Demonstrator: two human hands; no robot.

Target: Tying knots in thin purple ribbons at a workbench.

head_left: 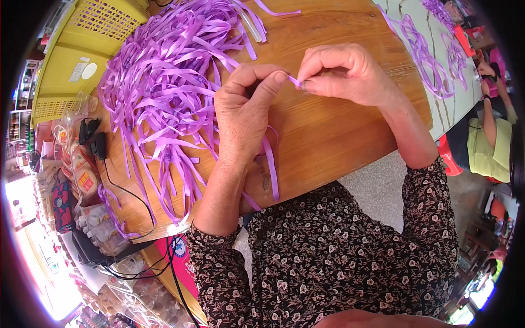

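Note:
Above the wooden table, my left hand (244, 106) pinches a narrow purple ribbon (294, 81) between thumb and forefinger. From the other side, my right hand (350, 75) grips the same ribbon with thumb and forefinger, so only a short piece shows between the two. More ribbon (271, 167) hangs past my left wrist toward the table's near edge; whether it is the same strand I cannot tell. A big tangled heap of purple ribbons (164, 101) lies left of my left hand, with strands trailing toward the near edge.
A yellow plastic basket (64, 68) stands tilted at the far left. Near it are a black plug adapter (98, 145) with a cord and some packets. A clear tube (251, 24) lies by the heap. On the right, a white marbled table bears ribbon loops (420, 52); another person (492, 143) sits beyond.

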